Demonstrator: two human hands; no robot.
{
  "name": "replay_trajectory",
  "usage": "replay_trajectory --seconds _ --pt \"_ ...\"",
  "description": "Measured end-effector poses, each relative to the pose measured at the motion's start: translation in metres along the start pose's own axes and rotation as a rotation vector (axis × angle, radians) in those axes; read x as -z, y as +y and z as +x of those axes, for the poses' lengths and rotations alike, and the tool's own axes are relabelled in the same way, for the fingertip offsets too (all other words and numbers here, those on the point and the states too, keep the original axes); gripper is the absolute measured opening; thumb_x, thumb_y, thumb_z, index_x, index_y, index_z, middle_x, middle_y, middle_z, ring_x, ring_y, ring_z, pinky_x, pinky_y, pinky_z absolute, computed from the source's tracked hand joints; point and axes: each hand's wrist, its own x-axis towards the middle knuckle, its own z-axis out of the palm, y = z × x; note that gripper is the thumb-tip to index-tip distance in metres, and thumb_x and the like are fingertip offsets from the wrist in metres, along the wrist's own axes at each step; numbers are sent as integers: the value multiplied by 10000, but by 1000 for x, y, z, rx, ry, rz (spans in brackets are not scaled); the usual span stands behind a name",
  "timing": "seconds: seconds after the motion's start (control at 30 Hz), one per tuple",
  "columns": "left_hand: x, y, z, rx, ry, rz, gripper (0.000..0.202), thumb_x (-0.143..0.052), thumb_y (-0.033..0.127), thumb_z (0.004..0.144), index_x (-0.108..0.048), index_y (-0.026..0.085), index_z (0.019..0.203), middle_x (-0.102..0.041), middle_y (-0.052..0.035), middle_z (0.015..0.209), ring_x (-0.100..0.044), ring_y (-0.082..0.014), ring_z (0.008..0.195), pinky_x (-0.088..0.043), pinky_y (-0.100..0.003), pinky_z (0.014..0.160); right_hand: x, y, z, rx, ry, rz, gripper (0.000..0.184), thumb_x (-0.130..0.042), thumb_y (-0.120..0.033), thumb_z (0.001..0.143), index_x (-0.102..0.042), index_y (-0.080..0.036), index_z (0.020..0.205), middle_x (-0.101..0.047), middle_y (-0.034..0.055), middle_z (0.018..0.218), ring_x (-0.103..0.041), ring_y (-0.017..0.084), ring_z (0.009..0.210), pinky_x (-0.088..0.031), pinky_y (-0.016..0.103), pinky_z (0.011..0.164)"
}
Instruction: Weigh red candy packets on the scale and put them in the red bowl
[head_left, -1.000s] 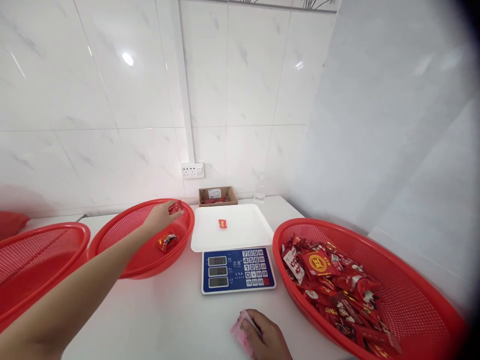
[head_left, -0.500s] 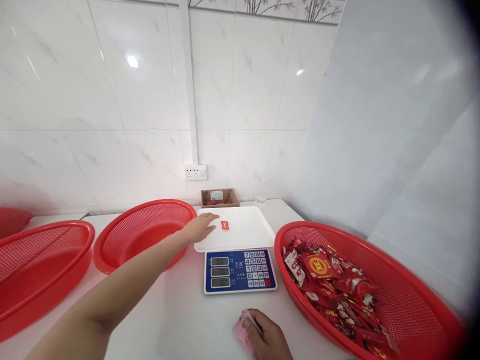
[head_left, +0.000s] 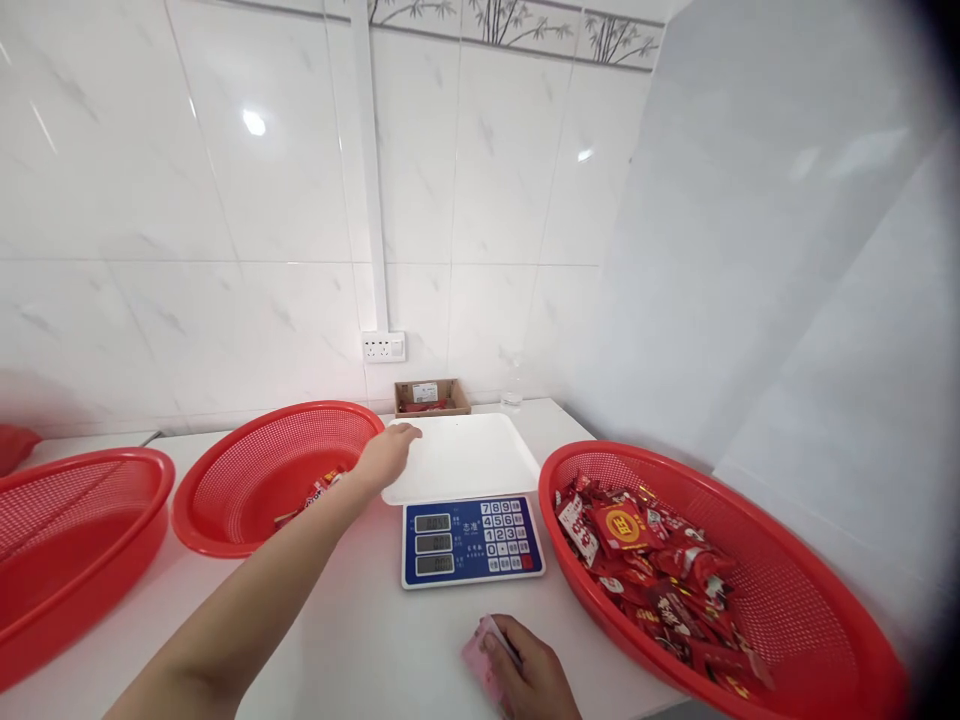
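My left hand (head_left: 387, 455) is at the left edge of the white tray (head_left: 469, 460) on a digital scale (head_left: 472, 540). Its fingers are curled down; whatever they hold is hidden. Below the scale, my right hand (head_left: 529, 670) grips a folded pink wrapper or small bag (head_left: 481, 655), pinched under the thumb. Beyond my left forearm, a red mesh basket (head_left: 225, 430) contains a few small packets (head_left: 324, 487). On the right stands another red basket (head_left: 795, 500), with many red snack packets (head_left: 660, 590) piled inside.
A third red basket (head_left: 82, 560) sits at the far left. Behind the scale, a small cardboard box (head_left: 433, 397) holds red packets, near a clear plastic container (head_left: 511, 390). The white table (head_left: 352, 640) meets a tiled wall with a socket (head_left: 383, 347).
My left hand has drawn left across the tray, its fingers curling. The small red packet no longer shows on the tray. My right hand keeps its grip. The view has shifted slightly.
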Motion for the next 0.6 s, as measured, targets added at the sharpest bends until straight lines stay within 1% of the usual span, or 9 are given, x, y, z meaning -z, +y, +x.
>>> replay_trajectory --seconds 0.1,0.17,0.23,0.27,0.33,0.4,0.5,0.57,0.6 --pt "25 -23 -30 133 56 18 343 -331 145 870 -537 191 1139 -568 -96 1164 -574 -243 963 -468 -299 675 -1 -4 0 -52 15 37 393 -360 -527 815 -580 -200 816 -597 6 666 -524 142 554 -398 227 508" --pt "34 -33 -52 205 77 25 317 -343 228 884 -550 186 1120 -590 -97 1128 -587 -250 928 -473 -292 630 -1 -5 -1 -116 -5 75 396 -352 -547 807 -561 -211 812 -561 -17 603 -488 126 466 -368 219 429" --pt "35 -33 -75 225 186 -22 302 -348 285 891 -569 198 1077 -605 -79 1096 -579 -234 951 -478 -288 667 -1 -6 -2 -157 -32 109 390 -360 -566 795 -541 -220 801 -535 -34 567 -473 121 435 -351 216 398" --pt "32 -29 -87 209 281 -80 290 -355 305 893 -578 204 1047 -617 -66 1065 -575 -218 959 -478 -283 703 0 -6 -2 -161 -37 129 386 -370 -571 791 -533 -221 789 -531 -37 565 -475 120 442 -353 214 403" --pt "17 -15 -110 114 484 -247 246 -405 323 877 -602 194 949 -648 -52 939 -598 -185 882 -479 -264 729 2 -11 2 -156 -36 198 382 -401 -578 780 -530 -219 767 -531 -37 574 -477 119 467 -365 216 426" --pt "-5 4 -129 -3 534 -404 195 -451 296 863 -602 181 909 -655 -42 834 -613 -151 759 -487 -231 675 6 -21 11 -172 19 319 379 -454 -579 759 -550 -212 759 -546 -29 605 -496 121 520 -392 218 468" --pt "-40 33 -147 -106 390 -585 174 -443 246 871 -598 178 910 -646 -26 745 -592 -117 636 -483 -200 597 17 -48 40 -206 182 630 354 -591 -550 683 -608 -223 817 -625 8 810 -570 151 779 -462 231 654" --pt "-59 48 -154 -150 290 -658 187 -429 238 876 -602 179 916 -645 -33 748 -586 -116 633 -483 -203 594 25 -71 66 -158 183 906 361 -620 -525 672 -601 -256 912 -619 21 996 -558 173 956 -476 274 770" --pt "-66 53 -156 -170 239 -683 195 -422 239 878 -603 182 920 -648 -39 767 -590 -120 652 -485 -208 608 29 -82 80 -114 173 939 374 -570 -546 706 -585 -270 958 -606 17 1047 -545 169 1004 -472 289 817"
